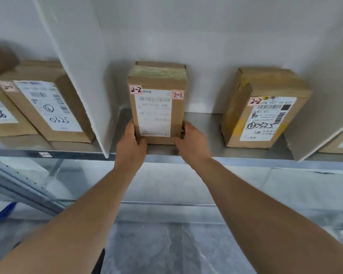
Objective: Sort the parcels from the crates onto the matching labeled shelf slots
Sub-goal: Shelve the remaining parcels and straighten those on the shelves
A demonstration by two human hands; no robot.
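Head view: parcel (pixel 156 103) label print blurred

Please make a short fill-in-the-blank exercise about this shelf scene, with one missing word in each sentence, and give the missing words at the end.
1. The parcel held by the left hand and the right hand carries two red-edged stickers reading ____.
2. The hands grip the parcel at its ____ end.
3. The other parcel in the same slot stands to the ____ of the held one.
4. The handwritten number on that other parcel's label is ____.

Missing words: 2-2; lower; right; 0325
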